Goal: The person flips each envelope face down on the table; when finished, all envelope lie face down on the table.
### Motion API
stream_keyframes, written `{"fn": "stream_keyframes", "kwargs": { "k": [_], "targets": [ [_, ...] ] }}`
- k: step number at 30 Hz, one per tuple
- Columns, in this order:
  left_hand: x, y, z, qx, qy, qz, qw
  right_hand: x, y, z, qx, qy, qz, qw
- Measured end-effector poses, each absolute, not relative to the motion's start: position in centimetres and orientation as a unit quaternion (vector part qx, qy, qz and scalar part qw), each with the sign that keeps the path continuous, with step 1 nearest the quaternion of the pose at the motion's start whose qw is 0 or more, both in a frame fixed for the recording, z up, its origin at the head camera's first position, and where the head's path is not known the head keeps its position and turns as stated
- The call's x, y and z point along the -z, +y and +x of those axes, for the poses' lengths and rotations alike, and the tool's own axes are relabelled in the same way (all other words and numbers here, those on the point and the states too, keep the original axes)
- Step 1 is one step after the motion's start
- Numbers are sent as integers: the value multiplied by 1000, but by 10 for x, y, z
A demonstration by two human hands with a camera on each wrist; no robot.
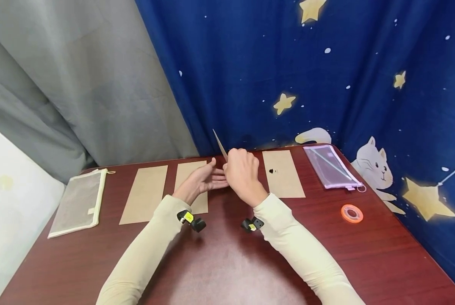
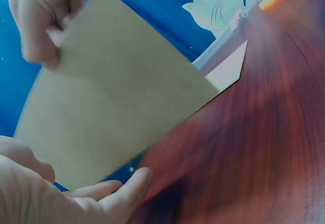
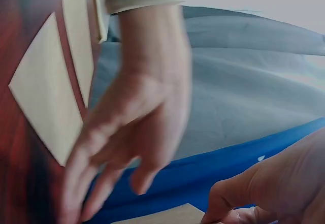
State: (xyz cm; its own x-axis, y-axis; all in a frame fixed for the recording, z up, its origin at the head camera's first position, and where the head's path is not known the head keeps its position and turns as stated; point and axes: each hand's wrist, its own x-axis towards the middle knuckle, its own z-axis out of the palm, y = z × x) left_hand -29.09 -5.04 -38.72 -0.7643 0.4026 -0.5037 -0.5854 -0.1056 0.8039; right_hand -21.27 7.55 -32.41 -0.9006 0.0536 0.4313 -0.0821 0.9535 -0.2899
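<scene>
My right hand [image 1: 243, 174] pinches a plain brown kraft-paper rectangle [image 2: 117, 87] by one edge and holds it raised above the table. In the head view this piece is nearly edge-on, a thin sliver [image 1: 220, 145] beyond the knuckles. My left hand [image 1: 200, 183] is open beside it, fingers stretched toward the right hand. From the left wrist, the left fingertips appear right at the paper's lower edge. Under the left hand lies a similar rectangle [image 1: 199, 204], partly covered. Another rectangle [image 1: 145, 192] lies to its left; one with a small black print [image 1: 284, 178] lies right.
A cream-edged mesh zip pouch [image 1: 76, 202] lies at the table's left. Toward the back right lie a lilac zip pouch [image 1: 328, 166] and an orange ring-shaped roll [image 1: 352, 213]. Grey and blue curtains [image 1: 242, 76] hang behind the dark red table [image 1: 220, 262].
</scene>
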Motion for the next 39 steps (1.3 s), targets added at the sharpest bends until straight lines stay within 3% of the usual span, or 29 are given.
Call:
{"fn": "stream_keyframes", "kwargs": {
  "k": [3, 17, 23, 31, 39],
  "targets": [
    [394, -49, -292, -762, 534, -82, 357, 320, 74, -211, -168, -962, 7, 214],
    [396, -54, -292, -764, 538, -94, 345, 308, 98, -213, -225, -951, 29, 211],
    [393, -58, -291, -761, 549, -92, 333, 309, 116, -217, -257, -954, 33, 153],
    [389, -66, -290, -755, 600, -87, 251, 317, 141, -224, -317, -943, 33, 92],
    [387, -63, -285, -731, 661, -63, 156, 339, 148, -242, -393, -904, -30, 164]
  ]
}}
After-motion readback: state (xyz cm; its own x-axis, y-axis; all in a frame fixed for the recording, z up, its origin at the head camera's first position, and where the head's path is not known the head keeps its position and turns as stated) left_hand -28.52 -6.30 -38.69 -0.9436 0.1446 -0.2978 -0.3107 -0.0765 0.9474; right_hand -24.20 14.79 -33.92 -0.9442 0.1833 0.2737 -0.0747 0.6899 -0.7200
